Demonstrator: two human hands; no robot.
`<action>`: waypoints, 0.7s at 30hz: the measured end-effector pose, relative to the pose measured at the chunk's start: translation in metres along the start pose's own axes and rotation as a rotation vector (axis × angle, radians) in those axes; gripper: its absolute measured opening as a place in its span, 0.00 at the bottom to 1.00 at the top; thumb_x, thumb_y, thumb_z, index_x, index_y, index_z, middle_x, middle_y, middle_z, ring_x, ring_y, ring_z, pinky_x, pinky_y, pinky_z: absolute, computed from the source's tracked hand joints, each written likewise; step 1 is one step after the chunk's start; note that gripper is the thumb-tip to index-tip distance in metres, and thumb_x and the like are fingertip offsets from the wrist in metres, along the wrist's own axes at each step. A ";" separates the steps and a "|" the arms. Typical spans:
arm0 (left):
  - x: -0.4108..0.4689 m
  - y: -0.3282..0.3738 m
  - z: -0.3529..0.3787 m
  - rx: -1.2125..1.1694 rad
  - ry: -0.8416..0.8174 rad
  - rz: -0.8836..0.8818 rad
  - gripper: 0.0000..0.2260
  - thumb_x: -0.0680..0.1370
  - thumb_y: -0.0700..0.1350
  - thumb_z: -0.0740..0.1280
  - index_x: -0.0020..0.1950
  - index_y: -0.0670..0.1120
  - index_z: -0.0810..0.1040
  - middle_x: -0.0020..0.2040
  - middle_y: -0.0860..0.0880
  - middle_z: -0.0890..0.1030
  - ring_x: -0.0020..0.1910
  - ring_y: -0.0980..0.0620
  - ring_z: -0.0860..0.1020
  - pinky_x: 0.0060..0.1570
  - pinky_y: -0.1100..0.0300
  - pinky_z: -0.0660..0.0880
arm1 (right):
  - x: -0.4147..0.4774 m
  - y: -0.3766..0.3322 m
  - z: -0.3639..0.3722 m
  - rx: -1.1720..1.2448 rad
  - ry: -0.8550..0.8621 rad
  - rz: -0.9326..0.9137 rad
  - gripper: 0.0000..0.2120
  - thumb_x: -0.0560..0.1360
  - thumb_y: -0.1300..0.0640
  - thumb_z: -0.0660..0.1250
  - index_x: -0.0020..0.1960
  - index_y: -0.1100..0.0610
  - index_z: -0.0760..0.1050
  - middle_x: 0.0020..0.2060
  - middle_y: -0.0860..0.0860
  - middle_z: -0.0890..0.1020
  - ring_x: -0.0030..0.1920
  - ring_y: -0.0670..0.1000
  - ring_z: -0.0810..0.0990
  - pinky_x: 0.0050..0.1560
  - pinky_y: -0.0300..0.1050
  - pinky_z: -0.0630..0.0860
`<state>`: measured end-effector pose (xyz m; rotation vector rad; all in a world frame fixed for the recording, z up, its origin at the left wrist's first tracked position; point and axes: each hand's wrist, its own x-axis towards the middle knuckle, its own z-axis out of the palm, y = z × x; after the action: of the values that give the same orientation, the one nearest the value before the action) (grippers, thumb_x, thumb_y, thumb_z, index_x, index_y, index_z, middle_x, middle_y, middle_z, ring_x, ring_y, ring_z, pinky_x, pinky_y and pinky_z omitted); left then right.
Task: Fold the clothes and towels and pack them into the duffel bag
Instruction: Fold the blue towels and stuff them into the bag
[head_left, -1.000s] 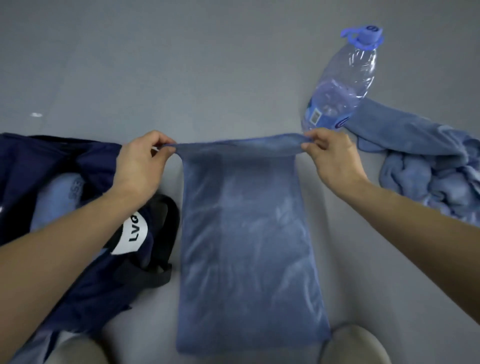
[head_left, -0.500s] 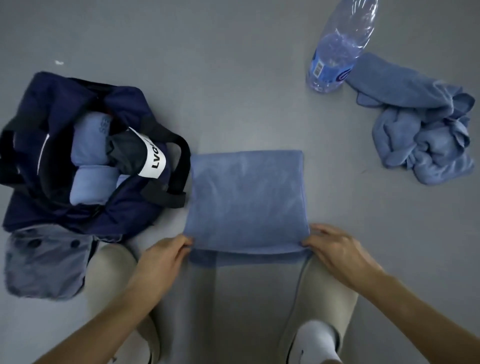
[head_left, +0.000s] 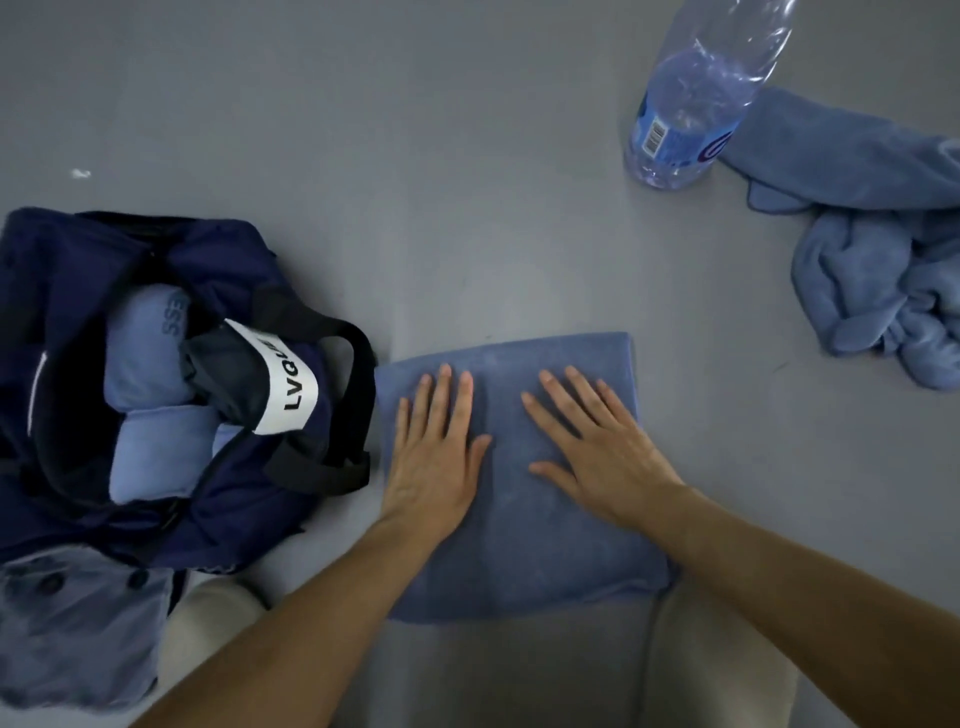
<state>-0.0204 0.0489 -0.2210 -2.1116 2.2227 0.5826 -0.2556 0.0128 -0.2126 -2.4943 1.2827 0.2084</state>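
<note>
A folded blue towel (head_left: 524, 551) lies flat on the grey floor in front of me. My left hand (head_left: 434, 457) presses on its left half with straight fingers. My right hand (head_left: 597, 441) lies flat on its right half, fingers spread. To the left sits the open navy duffel bag (head_left: 67, 270), with rolled light-blue items (head_left: 150, 452) inside and a white label on its black handle. A crumpled blue towel (head_left: 878, 260) lies at the right.
A clear plastic water bottle (head_left: 691, 98) stands at the upper right, touching the crumpled towel. A grey-blue buttoned garment (head_left: 78, 634) lies at the lower left, below the bag. My knees in light trousers (head_left: 722, 660) sit at the bottom edge.
Both hands brought the towel's far edge down toward me, folding it in half, let go of the corners and now press flat on top of the folded towel.
</note>
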 end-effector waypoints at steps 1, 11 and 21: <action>0.014 0.000 0.002 0.036 -0.022 -0.003 0.31 0.83 0.60 0.47 0.83 0.49 0.45 0.82 0.43 0.49 0.81 0.43 0.48 0.78 0.42 0.46 | 0.007 0.009 0.001 -0.029 -0.008 0.011 0.35 0.80 0.32 0.50 0.80 0.52 0.59 0.80 0.55 0.59 0.79 0.60 0.55 0.75 0.65 0.58; 0.105 0.001 -0.023 0.189 -0.072 0.122 0.33 0.77 0.68 0.35 0.80 0.57 0.36 0.82 0.47 0.39 0.81 0.46 0.39 0.78 0.43 0.37 | 0.046 0.071 -0.029 -0.078 -0.001 0.129 0.37 0.79 0.31 0.36 0.81 0.50 0.52 0.80 0.54 0.57 0.80 0.58 0.54 0.77 0.64 0.56; 0.125 -0.026 -0.046 0.137 -0.029 0.118 0.26 0.85 0.58 0.48 0.82 0.51 0.54 0.82 0.43 0.54 0.80 0.41 0.54 0.77 0.40 0.53 | 0.055 0.102 -0.046 -0.037 -0.039 0.212 0.35 0.79 0.36 0.34 0.82 0.49 0.44 0.81 0.51 0.50 0.81 0.55 0.47 0.78 0.60 0.50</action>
<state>0.0053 -0.0844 -0.2184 -1.9063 2.3114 0.4485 -0.3074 -0.1005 -0.2074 -2.3692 1.5397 0.3319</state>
